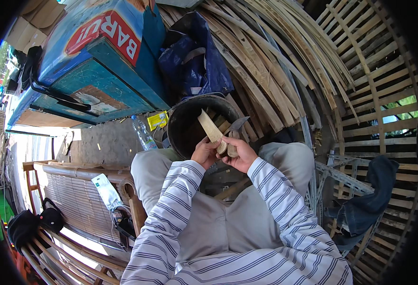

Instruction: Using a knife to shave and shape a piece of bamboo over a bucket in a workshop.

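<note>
My left hand (203, 153) is closed round the lower end of a pale, curved piece of split bamboo (209, 126), which tilts up over a black bucket (174, 138). My right hand (242, 156) grips a small hatchet-like tool (238, 124) with a grey metal head and a short wooden handle. The right fingers also meet the bamboo's lower end, close to the left fingers. Both hands are together above the bucket's near rim, between my knees. More wooden or bamboo pieces lie inside the bucket, partly hidden by the held piece.
Long bamboo strips (266, 71) are piled beyond the bucket, beside a blue plastic bag (194, 61). A blue cabinet (118, 85) stands at the far left. A plastic bottle (143, 134) and yellow packet (157, 120) lie nearby. A bamboo bench (76, 183) is left; a metal frame (344, 173) stands right.
</note>
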The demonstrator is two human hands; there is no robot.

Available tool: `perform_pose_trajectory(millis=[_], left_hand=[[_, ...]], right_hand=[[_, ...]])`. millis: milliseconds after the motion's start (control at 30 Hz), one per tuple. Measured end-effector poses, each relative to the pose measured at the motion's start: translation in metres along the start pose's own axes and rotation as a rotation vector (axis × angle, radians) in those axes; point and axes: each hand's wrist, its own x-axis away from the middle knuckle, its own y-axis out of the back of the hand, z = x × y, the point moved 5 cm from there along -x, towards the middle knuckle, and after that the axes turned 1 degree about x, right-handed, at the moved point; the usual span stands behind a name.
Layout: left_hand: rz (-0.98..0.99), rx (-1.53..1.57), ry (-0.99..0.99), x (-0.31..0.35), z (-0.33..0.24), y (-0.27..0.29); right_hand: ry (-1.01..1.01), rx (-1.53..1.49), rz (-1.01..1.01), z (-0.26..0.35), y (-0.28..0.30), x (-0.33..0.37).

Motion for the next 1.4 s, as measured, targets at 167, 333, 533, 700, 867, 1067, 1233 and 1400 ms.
perform_pose_trajectory(millis=[167, 333, 533, 700, 867, 1067, 1233, 1400], left_hand=[[-0.043, -0.034, 0.051, -0.004, 0.002, 0.008], [-0.097, -0.029, 0.056, -0.002, 0.001, 0.004], [-0.186, 0.029, 0.079, -0.019, 0.022, 0.028], [-0.32, 0.091, 0.082, -0.025, 0.027, 0.041], [-0.439, -0.049, 0.068, -0.027, 0.024, 0.048], [-0.576, -0.072, 0.093, -0.035, 0.03, 0.069], [-0.618, 0.024, 0.105, -0.05, 0.03, 0.083], [-0.59, 0.053, 0.128, -0.081, 0.037, 0.105]], right_hand=[[-0.02, 0.022, -0.025, -0.001, -0.001, -0.001], [-0.03, 0.008, -0.053, -0.004, 0.001, 0.001], [-0.049, -0.013, -0.066, -0.017, 0.002, -0.003], [-0.096, 0.016, -0.084, -0.024, -0.002, -0.004], [-0.117, 0.062, -0.079, -0.022, -0.01, 0.004], [-0.144, 0.096, -0.07, -0.029, -0.015, 0.007], [-0.167, 0.125, -0.089, -0.029, -0.015, 0.013], [-0.127, 0.125, -0.051, -0.021, -0.013, 0.012]])
